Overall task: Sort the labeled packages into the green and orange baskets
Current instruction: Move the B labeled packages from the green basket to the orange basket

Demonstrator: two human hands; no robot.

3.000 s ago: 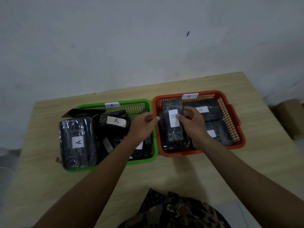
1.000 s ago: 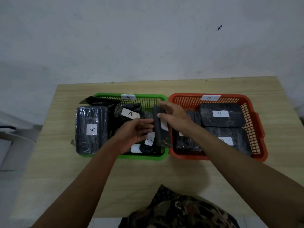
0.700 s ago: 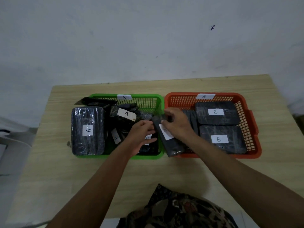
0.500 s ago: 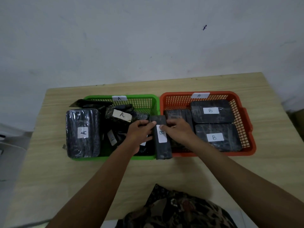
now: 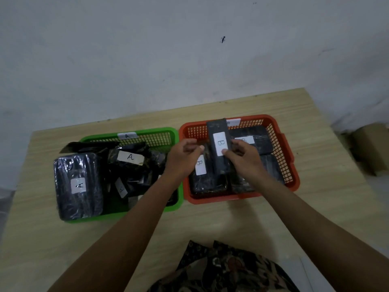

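Observation:
A narrow black package labeled B (image 5: 219, 144) is held tilted above the orange basket (image 5: 283, 144) by my right hand (image 5: 245, 160). My left hand (image 5: 183, 159) hovers just left of it over the seam between the baskets, fingers loosely curled, holding nothing. Under the hands, another B package (image 5: 200, 167) lies in the orange basket, with more dark packages partly hidden behind my right hand. The green basket (image 5: 147, 131) holds a large wrapped A package (image 5: 77, 184), a second A package (image 5: 130, 157) and several smaller dark packages.
Both baskets sit side by side on a light wooden table (image 5: 210, 224) against a white wall. A cardboard box (image 5: 370, 148) stands off the table's right edge. Patterned clothing (image 5: 221, 268) shows at the near edge.
The narrow B package has moved from the seam between the baskets to above the orange basket. My left hand has let go of it; my right hand still holds it.

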